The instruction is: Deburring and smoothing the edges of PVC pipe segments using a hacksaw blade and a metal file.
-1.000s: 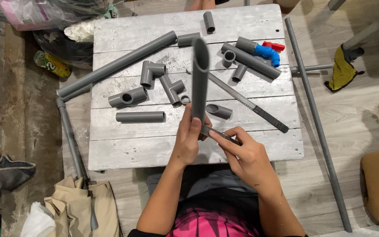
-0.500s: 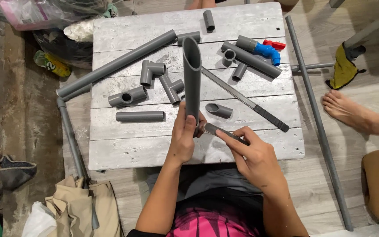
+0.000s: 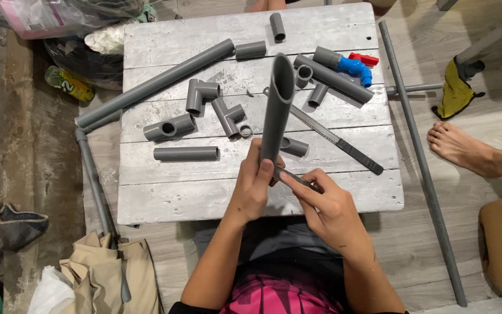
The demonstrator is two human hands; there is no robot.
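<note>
A grey pipe [image 3: 276, 110] was held upright over the whitewashed wooden bench [image 3: 204, 195], its lower end clenched in the left hand [image 3: 255, 187]; a thin dark blade-like tool [image 3: 295, 178] was pinched in the right hand [image 3: 327, 206] and pressed against the pipe's base; elbow and tee fittings [image 3: 201, 93] were scattered further back, well apart from the hands; a bare foot [image 3: 457, 148] was seen off to the right.

A green-and-yellow labelled bottle [image 3: 69, 84] lies on the floor, well up and left of both hands; a pink-tinted plastic bag [image 3: 59, 14] beyond it.
</note>
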